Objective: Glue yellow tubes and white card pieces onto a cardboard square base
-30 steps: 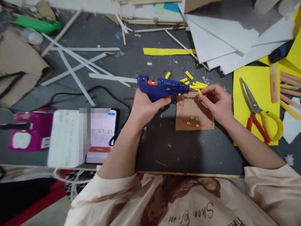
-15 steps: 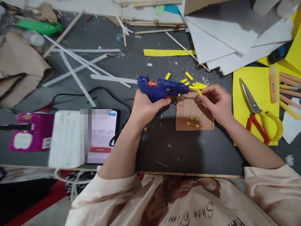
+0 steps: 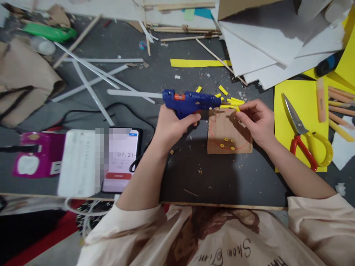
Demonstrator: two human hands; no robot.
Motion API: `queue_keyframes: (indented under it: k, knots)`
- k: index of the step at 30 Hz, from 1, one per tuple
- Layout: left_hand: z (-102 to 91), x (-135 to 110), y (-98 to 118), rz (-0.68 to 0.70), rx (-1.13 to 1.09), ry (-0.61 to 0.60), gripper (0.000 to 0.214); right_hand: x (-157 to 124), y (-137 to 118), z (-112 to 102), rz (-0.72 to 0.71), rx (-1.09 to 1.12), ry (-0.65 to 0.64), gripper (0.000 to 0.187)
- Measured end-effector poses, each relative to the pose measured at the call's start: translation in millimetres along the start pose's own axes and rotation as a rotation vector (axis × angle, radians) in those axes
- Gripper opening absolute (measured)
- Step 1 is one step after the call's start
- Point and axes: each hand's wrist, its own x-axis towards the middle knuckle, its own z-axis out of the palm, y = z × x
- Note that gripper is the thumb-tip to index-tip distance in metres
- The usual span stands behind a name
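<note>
My left hand (image 3: 176, 125) is wrapped round the handle of a blue glue gun (image 3: 191, 102), which has a long glue stick (image 3: 133, 93) in its back end. The gun's tip points right. Between thumb and fingertips, my right hand (image 3: 257, 120) pinches a small yellow paper roll (image 3: 237, 109), close to the tip. Below lies a cardboard square (image 3: 230, 129) with a red curved line drawn on it. Several tiny yellow rolls (image 3: 227, 144) stand on its lower part. More yellow paper rolls (image 3: 235, 100) lie loose just behind the cardboard.
Scissors (image 3: 301, 136) rest on yellow paper (image 3: 283, 111) at right. White boards (image 3: 263, 44) are piled at the back right. Spare glue sticks (image 3: 91, 90), a black cord (image 3: 111, 107) and a phone (image 3: 122, 159) lie on the left. A yellow strip (image 3: 194, 63) lies at the back.
The glue gun's tip has drawn slightly left, away from the yellow paper roll. My right hand has shifted a little to the right with the roll still pinched.
</note>
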Motion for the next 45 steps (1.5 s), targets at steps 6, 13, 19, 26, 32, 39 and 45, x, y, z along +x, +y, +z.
queue_keyframes:
  k: [6,13,19,26,32,39,45]
  knots:
    - [0.3,3,3,0.028,-0.111,0.174,0.016,7,-20,-9,-0.01,-0.151,-0.275,0.007]
    - [0.5,3,3,0.035,-0.103,0.186,0.017,7,-41,-11,-0.195,-0.464,-0.64,0.02]
    - [-0.5,3,1,0.041,-0.102,0.176,0.018,5,-39,-9,-0.249,-0.532,-0.664,0.022]
    - [-1.1,4,-1,0.042,-0.07,0.162,0.017,4,-41,-8,-0.284,-0.574,-0.691,0.022]
    - [-0.8,4,-1,0.045,-0.076,0.161,0.017,0,-41,-8,-0.349,-0.675,-0.736,0.025]
    - [-0.9,3,0,0.052,-0.078,0.158,0.016,-1,-44,-5,-0.377,-0.648,-0.722,0.029]
    - [-0.7,3,0,0.044,-0.068,0.16,0.016,0,-40,-6,-0.329,-0.586,-0.734,0.027]
